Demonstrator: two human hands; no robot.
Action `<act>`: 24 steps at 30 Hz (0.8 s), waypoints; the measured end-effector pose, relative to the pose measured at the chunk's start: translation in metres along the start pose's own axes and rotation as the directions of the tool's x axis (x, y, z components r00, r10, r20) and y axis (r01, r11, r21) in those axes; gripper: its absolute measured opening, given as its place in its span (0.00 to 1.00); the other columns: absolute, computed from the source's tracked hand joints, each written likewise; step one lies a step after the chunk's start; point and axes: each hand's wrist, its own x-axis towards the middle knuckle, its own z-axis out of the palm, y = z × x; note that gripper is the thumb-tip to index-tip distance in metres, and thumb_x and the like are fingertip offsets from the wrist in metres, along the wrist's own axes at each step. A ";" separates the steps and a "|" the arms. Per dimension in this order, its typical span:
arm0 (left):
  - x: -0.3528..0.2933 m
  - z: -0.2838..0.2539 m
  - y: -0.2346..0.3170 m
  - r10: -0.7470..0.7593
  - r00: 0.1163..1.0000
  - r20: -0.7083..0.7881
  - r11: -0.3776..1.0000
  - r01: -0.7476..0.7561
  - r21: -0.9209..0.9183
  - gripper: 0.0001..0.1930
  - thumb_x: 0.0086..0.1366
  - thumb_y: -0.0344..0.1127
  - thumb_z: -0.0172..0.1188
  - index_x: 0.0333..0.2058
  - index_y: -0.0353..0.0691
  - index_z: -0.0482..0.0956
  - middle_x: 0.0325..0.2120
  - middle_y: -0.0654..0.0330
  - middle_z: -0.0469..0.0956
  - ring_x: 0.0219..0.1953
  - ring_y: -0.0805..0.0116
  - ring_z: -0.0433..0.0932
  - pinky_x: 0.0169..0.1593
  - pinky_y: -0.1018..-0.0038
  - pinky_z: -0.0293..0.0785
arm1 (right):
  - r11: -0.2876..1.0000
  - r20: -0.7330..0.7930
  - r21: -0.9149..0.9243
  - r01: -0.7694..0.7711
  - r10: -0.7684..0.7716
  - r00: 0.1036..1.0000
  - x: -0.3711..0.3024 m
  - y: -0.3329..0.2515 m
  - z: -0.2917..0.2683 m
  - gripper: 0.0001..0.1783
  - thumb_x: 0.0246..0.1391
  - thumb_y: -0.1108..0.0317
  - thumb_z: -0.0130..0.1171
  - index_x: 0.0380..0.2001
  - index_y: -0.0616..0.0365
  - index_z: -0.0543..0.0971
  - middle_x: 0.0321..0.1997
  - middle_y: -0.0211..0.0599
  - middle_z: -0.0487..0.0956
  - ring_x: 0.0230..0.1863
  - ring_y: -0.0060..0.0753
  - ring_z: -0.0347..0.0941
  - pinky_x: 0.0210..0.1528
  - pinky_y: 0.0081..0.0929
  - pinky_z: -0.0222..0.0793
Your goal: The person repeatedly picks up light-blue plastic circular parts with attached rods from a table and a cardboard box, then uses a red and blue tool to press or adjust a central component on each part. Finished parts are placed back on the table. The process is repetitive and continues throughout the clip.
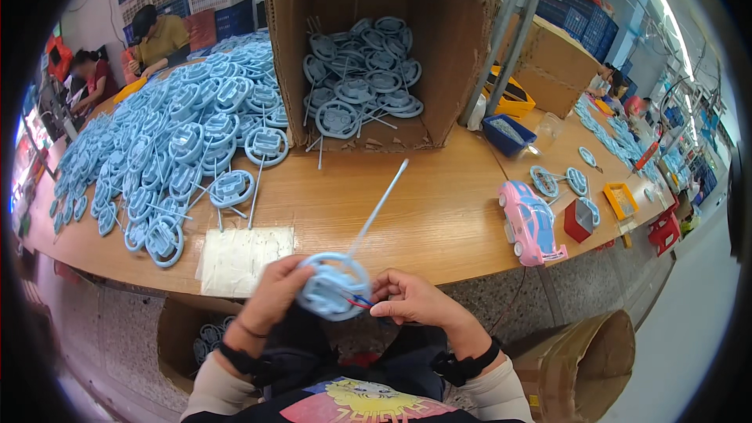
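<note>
My left hand [276, 288] grips the left rim of a light-blue toy steering wheel [323, 286], a plastic ring with a moulded housing in its middle. Its long thin rod [378, 207] points up and away over the table. At the wheel's right side my right hand [409, 298] is closed in a pinch on thin red and blue wires [359, 301] that run to the housing. The wheel is slightly blurred, so the wires' ends cannot be made out. Beyond my left hand, a pale taped sheet [244, 260] lies on the table edge.
A big pile of matching wheels [184, 141] covers the left table. More lie inside an open cardboard box [462, 55] ahead. To the right are a pink toy car [534, 222], red box [578, 221], blue bin [507, 138] and yellow tray [620, 200]. Cartons stand below; people sit farther off.
</note>
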 end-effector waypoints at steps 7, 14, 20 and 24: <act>-0.123 -0.158 0.059 -0.132 0.971 -0.201 0.890 0.206 0.407 0.16 0.53 0.28 0.60 0.40 0.28 0.75 0.33 0.59 0.78 0.35 0.75 0.74 0.39 0.79 0.71 | 0.997 -0.143 0.071 0.016 -0.006 0.990 -0.002 -0.005 -0.029 0.06 0.52 0.70 0.57 0.28 0.56 0.70 0.22 0.29 0.75 0.18 0.13 0.66 0.17 0.11 0.59; -0.030 -0.122 0.095 0.200 0.974 -0.110 0.695 -0.062 0.716 0.14 0.56 0.29 0.58 0.42 0.30 0.74 0.34 0.58 0.77 0.37 0.73 0.75 0.41 0.79 0.71 | 0.980 -0.282 0.114 0.166 -0.128 0.951 0.022 0.015 -0.045 0.05 0.52 0.71 0.56 0.26 0.57 0.70 0.20 0.31 0.75 0.14 0.12 0.63 0.14 0.10 0.56; 0.197 -0.035 0.074 0.494 0.801 0.339 0.124 -0.451 0.884 0.24 0.54 0.43 0.60 0.45 0.34 0.71 0.39 0.47 0.73 0.42 0.52 0.72 0.45 0.65 0.69 | 0.948 -0.357 0.210 0.241 -0.155 0.921 0.026 0.024 -0.043 0.05 0.53 0.73 0.55 0.27 0.58 0.70 0.21 0.36 0.76 0.14 0.14 0.64 0.13 0.10 0.55; 0.318 0.020 0.030 0.771 0.608 0.189 -0.182 -0.075 0.980 0.40 0.48 0.51 0.63 0.55 0.33 0.59 0.46 0.42 0.67 0.49 0.44 0.66 0.50 0.57 0.64 | 0.934 -0.407 0.232 0.270 -0.159 0.899 0.022 0.028 -0.047 0.05 0.53 0.73 0.55 0.27 0.59 0.70 0.22 0.38 0.77 0.14 0.15 0.64 0.13 0.11 0.56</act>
